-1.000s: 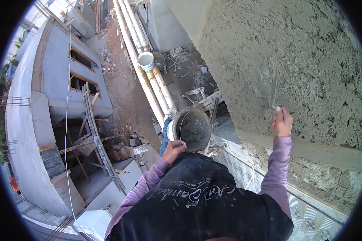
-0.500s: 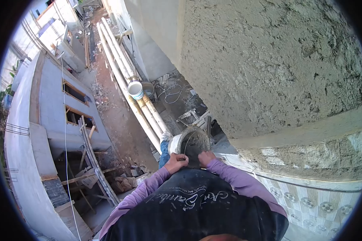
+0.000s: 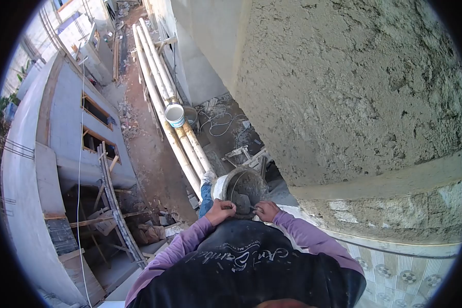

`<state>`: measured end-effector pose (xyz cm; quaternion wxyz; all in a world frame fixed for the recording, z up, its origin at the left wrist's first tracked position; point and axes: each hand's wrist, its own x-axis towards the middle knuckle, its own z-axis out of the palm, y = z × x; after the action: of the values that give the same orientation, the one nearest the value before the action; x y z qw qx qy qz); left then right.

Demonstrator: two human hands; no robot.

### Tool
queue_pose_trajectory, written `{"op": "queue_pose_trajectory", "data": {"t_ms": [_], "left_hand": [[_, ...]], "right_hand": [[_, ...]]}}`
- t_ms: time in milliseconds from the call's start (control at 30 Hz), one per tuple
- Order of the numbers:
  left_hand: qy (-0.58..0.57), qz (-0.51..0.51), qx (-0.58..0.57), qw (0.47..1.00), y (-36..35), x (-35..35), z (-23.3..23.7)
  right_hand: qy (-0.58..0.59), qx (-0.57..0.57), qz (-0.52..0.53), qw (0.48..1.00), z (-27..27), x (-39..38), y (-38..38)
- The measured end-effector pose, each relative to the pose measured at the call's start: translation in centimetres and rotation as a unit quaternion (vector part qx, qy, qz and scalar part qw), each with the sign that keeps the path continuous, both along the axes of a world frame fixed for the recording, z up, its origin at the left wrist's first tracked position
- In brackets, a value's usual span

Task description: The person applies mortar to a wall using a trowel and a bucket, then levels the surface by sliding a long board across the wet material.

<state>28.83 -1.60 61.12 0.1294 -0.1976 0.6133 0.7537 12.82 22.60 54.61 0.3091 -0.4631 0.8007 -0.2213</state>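
Note:
In front of my body, a cement-caked bucket (image 3: 220, 188) tilts its mouth towards me, with wet grey mortar (image 3: 239, 203) inside. A thin wire handle crosses its opening. My left hand (image 3: 221, 211) is closed at the near left rim, fingers curled over the edge. At the near right rim is my right hand (image 3: 266, 211), closed, its fingertips pinched round something small and greyish that I cannot make out.
Long pale poles (image 3: 161, 97) run away as a raised walkway, bearing a white pail (image 3: 174, 115). A rough mortar-coated wall (image 3: 339, 92) rises at right, above patterned tiles (image 3: 395, 272). Rubble ground (image 3: 161, 174) and a lower building (image 3: 72, 118) lie at left.
My right hand has drawn back from inside the bucket to its near right edge, and its fingers show more. More mortar is visible. The left hand stays at the rim. The view has shifted slightly.

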Motion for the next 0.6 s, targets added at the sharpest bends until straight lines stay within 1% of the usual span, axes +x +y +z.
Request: {"op": "queue_pose_trajectory", "data": {"t_ms": [100, 133, 233, 267, 367, 400, 500, 533, 600], "left_hand": [[-0.012, 0.033, 0.005, 0.999, 0.0, 0.2, 0.0], [-0.009, 0.037, 0.008, 0.999, -0.1, 0.0, 0.1], [-0.010, 0.055, 0.015, 0.998, -0.9, -0.1, 0.4], [-0.015, 0.076, 0.047, 0.996, -1.1, 0.0, -0.1], [-0.045, 0.102, 0.080, 0.991, -1.7, 0.0, -0.2], [-0.042, 0.104, 0.098, 0.989, -1.8, 0.0, -0.2], [-0.014, 0.111, 0.064, 0.992, -1.8, -0.3, -0.6], [-0.030, 0.127, 0.090, 0.987, -2.0, -0.5, 0.0], [-0.035, 0.155, 0.119, 0.980, -2.5, -0.1, -0.7]], "right_hand": [[0.015, 0.020, -0.021, 0.999, -0.8, -0.6, 0.4], [0.020, 0.081, -0.010, 0.996, -1.2, -1.0, 0.1], [0.053, 0.057, -0.005, 0.997, -1.0, -1.7, 0.4], [0.057, 0.048, -0.022, 0.997, -0.8, -1.6, 0.5], [0.079, -0.023, -0.056, 0.995, 0.9, -1.8, 0.7], [0.068, -0.035, -0.087, 0.993, 1.5, -1.7, 0.6], [0.063, 0.058, -0.098, 0.992, 5.1, -3.2, -0.7], [0.062, 0.008, -0.132, 0.989, 6.5, -3.2, -1.3], [0.113, -0.039, -0.123, 0.985, 9.4, -4.4, -3.0]]}}
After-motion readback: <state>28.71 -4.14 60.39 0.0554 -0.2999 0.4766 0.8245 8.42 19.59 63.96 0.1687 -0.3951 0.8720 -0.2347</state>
